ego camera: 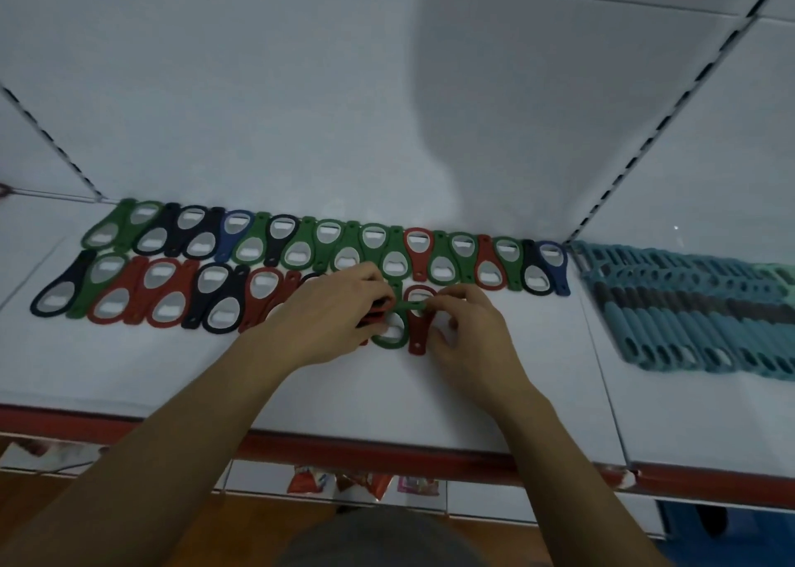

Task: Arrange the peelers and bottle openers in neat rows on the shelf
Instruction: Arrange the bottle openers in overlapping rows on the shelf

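Observation:
Two rows of bottle openers lie on the white shelf (344, 377): a back row (327, 244) of green, black, blue and red ones, and a front row (142, 295) on the left. My left hand (331, 313) grips a small stack of red openers (375, 308) at the front row's right end. My right hand (469, 330) pinches a green opener (412, 306) between thumb and fingers, above a green opener (393, 334) and a red opener (418, 330) lying on the shelf. Teal peelers (697, 313) lie in rows on the right section.
A red strip (344, 448) runs along the shelf's front edge. Slotted metal uprights (658, 123) stand at the back right and back left. Colourful packets (340, 482) hang on a lower level. The back wall is plain white.

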A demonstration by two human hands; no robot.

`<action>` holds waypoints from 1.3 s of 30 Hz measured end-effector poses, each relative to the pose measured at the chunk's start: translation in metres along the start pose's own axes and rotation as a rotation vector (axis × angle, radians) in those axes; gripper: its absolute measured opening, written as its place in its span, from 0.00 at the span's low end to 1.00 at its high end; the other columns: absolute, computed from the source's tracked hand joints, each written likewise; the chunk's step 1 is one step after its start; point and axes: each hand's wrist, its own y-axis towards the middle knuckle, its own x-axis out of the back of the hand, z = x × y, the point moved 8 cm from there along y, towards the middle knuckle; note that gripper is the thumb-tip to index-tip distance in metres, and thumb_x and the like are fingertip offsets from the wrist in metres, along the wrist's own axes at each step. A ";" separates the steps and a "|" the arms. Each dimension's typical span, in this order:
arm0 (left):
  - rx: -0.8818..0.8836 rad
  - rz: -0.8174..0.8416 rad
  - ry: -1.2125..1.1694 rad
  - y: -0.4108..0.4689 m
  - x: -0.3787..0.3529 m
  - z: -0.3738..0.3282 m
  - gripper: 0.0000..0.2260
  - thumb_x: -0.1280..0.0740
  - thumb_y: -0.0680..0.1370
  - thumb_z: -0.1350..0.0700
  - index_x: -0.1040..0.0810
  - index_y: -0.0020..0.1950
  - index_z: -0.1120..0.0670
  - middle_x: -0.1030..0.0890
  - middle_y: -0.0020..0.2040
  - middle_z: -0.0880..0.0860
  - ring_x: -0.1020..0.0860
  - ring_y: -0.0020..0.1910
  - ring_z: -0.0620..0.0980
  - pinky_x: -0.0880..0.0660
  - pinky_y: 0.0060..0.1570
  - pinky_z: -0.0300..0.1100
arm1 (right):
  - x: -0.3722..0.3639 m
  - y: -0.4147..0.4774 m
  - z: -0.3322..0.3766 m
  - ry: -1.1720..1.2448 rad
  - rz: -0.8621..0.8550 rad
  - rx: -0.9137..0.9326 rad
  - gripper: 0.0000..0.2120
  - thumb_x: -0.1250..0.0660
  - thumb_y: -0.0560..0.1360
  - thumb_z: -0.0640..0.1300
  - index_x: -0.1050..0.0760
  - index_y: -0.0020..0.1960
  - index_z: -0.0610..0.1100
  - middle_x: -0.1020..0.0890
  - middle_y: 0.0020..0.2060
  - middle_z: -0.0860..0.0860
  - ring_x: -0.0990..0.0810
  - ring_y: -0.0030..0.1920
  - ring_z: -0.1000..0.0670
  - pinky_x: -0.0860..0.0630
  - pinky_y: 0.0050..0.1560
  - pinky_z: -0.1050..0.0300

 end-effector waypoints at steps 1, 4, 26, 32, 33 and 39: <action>-0.002 0.000 -0.005 0.000 0.000 0.000 0.16 0.29 0.79 0.45 0.23 0.65 0.48 0.28 0.59 0.43 0.23 0.53 0.47 0.22 0.50 0.47 | 0.000 0.000 0.000 -0.007 -0.004 -0.003 0.15 0.31 0.74 0.39 0.18 0.61 0.46 0.24 0.58 0.52 0.23 0.56 0.51 0.24 0.58 0.57; 0.000 0.007 -0.039 -0.001 -0.001 0.001 0.15 0.30 0.79 0.46 0.22 0.65 0.48 0.28 0.59 0.43 0.23 0.53 0.47 0.22 0.50 0.48 | 0.001 0.000 0.001 -0.016 -0.029 -0.007 0.17 0.30 0.74 0.39 0.19 0.62 0.45 0.24 0.60 0.51 0.23 0.58 0.50 0.25 0.59 0.58; 0.115 -0.135 -0.436 0.004 0.022 0.004 0.11 0.32 0.81 0.52 0.20 0.63 0.47 0.16 0.52 0.41 0.19 0.50 0.37 0.23 0.52 0.32 | 0.051 0.020 -0.035 0.733 -0.158 -0.205 0.09 0.23 0.72 0.44 0.19 0.49 0.42 0.16 0.32 0.47 0.21 0.29 0.50 0.23 0.32 0.61; 0.058 -0.048 -0.170 0.018 0.013 -0.006 0.07 0.35 0.82 0.50 0.21 0.52 0.52 0.18 0.43 0.47 0.20 0.42 0.48 0.20 0.44 0.51 | 0.042 0.029 -0.044 0.317 -0.089 -0.243 0.06 0.22 0.71 0.50 0.16 0.45 0.52 0.16 0.33 0.56 0.19 0.30 0.58 0.23 0.34 0.65; 0.039 -0.052 -0.148 0.019 0.012 -0.009 0.06 0.34 0.82 0.50 0.21 0.53 0.51 0.18 0.45 0.47 0.20 0.44 0.48 0.20 0.46 0.50 | 0.040 0.027 -0.043 0.275 -0.085 -0.244 0.09 0.22 0.71 0.50 0.16 0.50 0.52 0.16 0.37 0.59 0.18 0.34 0.58 0.21 0.37 0.63; -0.051 -0.044 -0.064 0.027 0.002 -0.020 0.15 0.32 0.80 0.44 0.23 0.64 0.48 0.24 0.54 0.45 0.24 0.49 0.47 0.22 0.49 0.47 | 0.040 0.002 -0.046 0.135 -0.111 -0.156 0.13 0.21 0.70 0.49 0.18 0.54 0.56 0.21 0.47 0.63 0.22 0.40 0.61 0.27 0.39 0.72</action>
